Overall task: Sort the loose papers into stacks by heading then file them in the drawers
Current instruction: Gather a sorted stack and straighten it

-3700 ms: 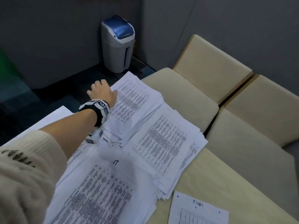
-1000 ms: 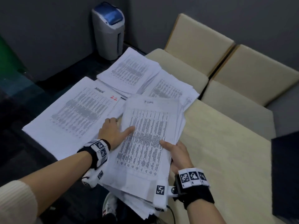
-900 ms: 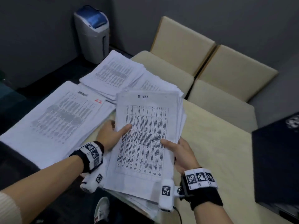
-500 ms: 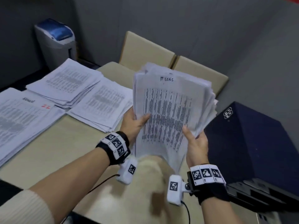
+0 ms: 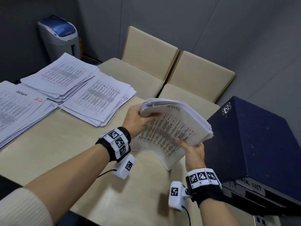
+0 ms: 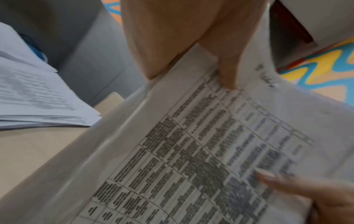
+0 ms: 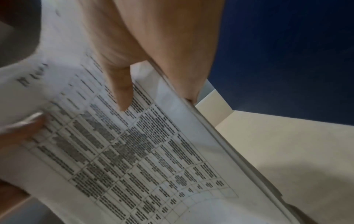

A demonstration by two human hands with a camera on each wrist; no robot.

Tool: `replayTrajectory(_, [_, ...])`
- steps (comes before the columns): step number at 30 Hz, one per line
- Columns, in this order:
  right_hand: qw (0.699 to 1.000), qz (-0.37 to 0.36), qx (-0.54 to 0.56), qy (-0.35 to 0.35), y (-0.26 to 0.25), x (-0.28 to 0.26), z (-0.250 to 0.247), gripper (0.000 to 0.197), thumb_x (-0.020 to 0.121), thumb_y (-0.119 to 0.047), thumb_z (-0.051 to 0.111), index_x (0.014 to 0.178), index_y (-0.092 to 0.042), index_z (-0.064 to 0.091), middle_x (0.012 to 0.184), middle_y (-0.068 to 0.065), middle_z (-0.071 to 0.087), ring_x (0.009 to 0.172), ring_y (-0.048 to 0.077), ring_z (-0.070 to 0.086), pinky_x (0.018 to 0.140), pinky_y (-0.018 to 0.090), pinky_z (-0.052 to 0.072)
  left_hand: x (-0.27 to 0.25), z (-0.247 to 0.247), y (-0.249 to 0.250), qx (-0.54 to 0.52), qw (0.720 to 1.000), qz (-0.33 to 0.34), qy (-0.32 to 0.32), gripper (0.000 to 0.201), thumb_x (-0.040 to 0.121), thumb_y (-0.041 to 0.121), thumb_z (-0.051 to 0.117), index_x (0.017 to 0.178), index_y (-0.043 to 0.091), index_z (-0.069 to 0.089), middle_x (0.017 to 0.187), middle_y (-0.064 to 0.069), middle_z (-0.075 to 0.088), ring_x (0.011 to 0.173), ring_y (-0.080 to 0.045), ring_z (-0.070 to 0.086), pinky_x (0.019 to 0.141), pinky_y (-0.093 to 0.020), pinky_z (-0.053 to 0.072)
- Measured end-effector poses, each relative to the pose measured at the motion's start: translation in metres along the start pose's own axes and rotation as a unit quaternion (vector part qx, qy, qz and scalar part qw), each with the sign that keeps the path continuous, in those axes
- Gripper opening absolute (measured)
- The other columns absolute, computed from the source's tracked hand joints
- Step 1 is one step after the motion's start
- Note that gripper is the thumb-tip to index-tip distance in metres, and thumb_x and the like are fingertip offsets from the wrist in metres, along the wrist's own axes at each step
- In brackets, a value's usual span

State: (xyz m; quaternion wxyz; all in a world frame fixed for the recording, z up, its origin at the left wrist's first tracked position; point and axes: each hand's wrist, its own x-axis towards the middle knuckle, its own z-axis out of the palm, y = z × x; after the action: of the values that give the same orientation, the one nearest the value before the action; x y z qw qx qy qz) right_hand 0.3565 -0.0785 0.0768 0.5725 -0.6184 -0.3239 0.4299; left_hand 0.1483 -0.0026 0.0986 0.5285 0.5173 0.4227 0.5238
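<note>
Beige table [image 5: 48, 144], paper stacks [image 5: 97, 98], grey walls [image 5: 211, 30]

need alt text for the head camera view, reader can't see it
Two hands hold a thick stack of printed papers above a beige table, the left hand gripping its top corner and the right hand its lower edge. Three more paper stacks lie at left; a dark blue drawer unit stands at right.

Head view looks down across table [image 5: 53, 144]; wrist views sit close, both sharing printed paper stack [image 5: 172, 128] [image 6: 191, 151] [image 7: 134, 151].
</note>
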Motion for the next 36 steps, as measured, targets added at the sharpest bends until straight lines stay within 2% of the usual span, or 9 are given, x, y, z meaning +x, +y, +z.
replayTrajectory(5, [0.999,0.032,0.013,0.012,0.006,0.011,-0.003,0.055,0.077,-0.006,0.08,0.125,-0.013,0.056,0.112,-0.003,0.071,0.1,0.006,0.069,0.075,0.016,0.053,0.01,0.016,0.018,-0.005,1.0,-0.012,0.022,0.011,0.08,0.012,0.078,0.085,0.02,0.072,0.083,0.003,0.073,0.078,-0.006,0.069,0.071,-0.021,0.056])
replayTrajectory(8, [0.988,0.152,0.007,0.026,0.028,0.012,-0.014,0.111,0.061,-0.048,0.09,0.151,-0.022,0.031,0.141,-0.003,0.052,0.132,0.019,0.048,0.105,0.039,0.039,0.022,0.002,0.036,-0.122,0.99,-0.045,0.054,0.021,0.078,0.009,0.078,0.098,0.005,0.072,0.094,-0.01,0.075,0.087,-0.024,0.072,0.079,-0.038,0.06])
replayTrajectory(10, [0.982,0.17,0.081,0.012,0.031,0.011,-0.017,0.125,0.049,-0.056,0.092,0.153,-0.021,0.031,0.143,0.002,0.053,0.134,0.024,0.047,0.103,0.046,0.042,0.029,-0.012,0.04,-0.219,0.971,-0.067,0.064,0.032,0.078,0.005,0.076,0.108,0.0,0.068,0.106,-0.016,0.073,0.096,-0.029,0.07,0.086,-0.043,0.058])
replayTrajectory(13, [0.973,0.15,0.172,-0.023,0.014,0.024,-0.021,0.085,0.068,-0.045,0.087,0.14,-0.019,0.051,0.129,0.012,0.065,0.12,0.03,0.062,0.093,0.05,0.051,0.03,-0.024,0.028,-0.301,0.944,-0.136,0.003,0.04,0.082,0.009,0.069,0.121,0.001,0.063,0.119,-0.018,0.068,0.108,-0.028,0.067,0.093,-0.045,0.055])
replayTrajectory(16, [0.983,0.097,0.156,-0.017,-0.006,0.035,-0.023,0.067,0.078,-0.033,0.082,0.136,-0.015,0.055,0.128,0.015,0.066,0.118,0.033,0.063,0.099,0.055,0.049,0.03,-0.038,0.005,-0.275,0.939,-0.192,0.073,0.057,0.07,0.007,0.076,0.125,-0.002,0.061,0.102,-0.01,0.075,0.093,-0.02,0.072,0.079,-0.035,0.058])
replayTrajectory(21, [0.996,-0.025,0.054,0.072,-0.039,0.042,-0.016,0.048,0.076,-0.016,0.083,0.119,-0.004,0.066,0.108,0.009,0.075,0.098,0.025,0.073,0.086,0.046,0.059,0.047,-0.072,-0.004,-0.094,0.976,-0.175,0.09,0.05,0.074,-0.017,0.067,0.119,0.002,0.058,0.115,-0.016,0.07,0.1,-0.033,0.068,0.095,-0.053,0.052])
replayTrajectory(26, [0.993,-0.072,0.062,0.077,-0.038,0.036,0.006,0.025,0.08,-0.005,0.078,0.104,-0.008,0.07,0.092,-0.002,0.077,0.088,0.013,0.073,0.074,0.024,0.058,0.061,-0.068,-0.002,0.014,0.992,-0.113,0.057,0.043,0.071,-0.007,0.077,0.112,-0.002,0.065,0.105,-0.011,0.074,0.095,-0.026,0.072,0.085,-0.042,0.058])
replayTrajectory(31, [0.998,-0.013,0.027,0.061,0.027,0.025,0.006,0.038,0.077,-0.002,0.081,0.106,-0.021,0.066,0.093,-0.008,0.077,0.09,0.008,0.072,0.074,0.022,0.058,0.046,-0.06,-0.046,0.014,0.984,-0.13,0.123,0.043,0.066,-0.011,0.079,0.103,0.008,0.068,0.097,-0.006,0.073,0.087,-0.02,0.068,0.078,-0.034,0.055])
replayTrajectory(36, [0.998,0.048,-0.029,0.042,0.065,0.035,-0.002,0.065,0.061,-0.01,0.09,0.119,-0.027,0.065,0.111,0.005,0.073,0.105,0.025,0.069,0.094,0.054,0.053,0.044,-0.059,-0.066,0.014,0.977,-0.161,0.141,0.045,0.066,-0.008,0.079,0.103,0.014,0.066,0.099,-0.002,0.072,0.092,-0.011,0.066,0.082,-0.034,0.055])
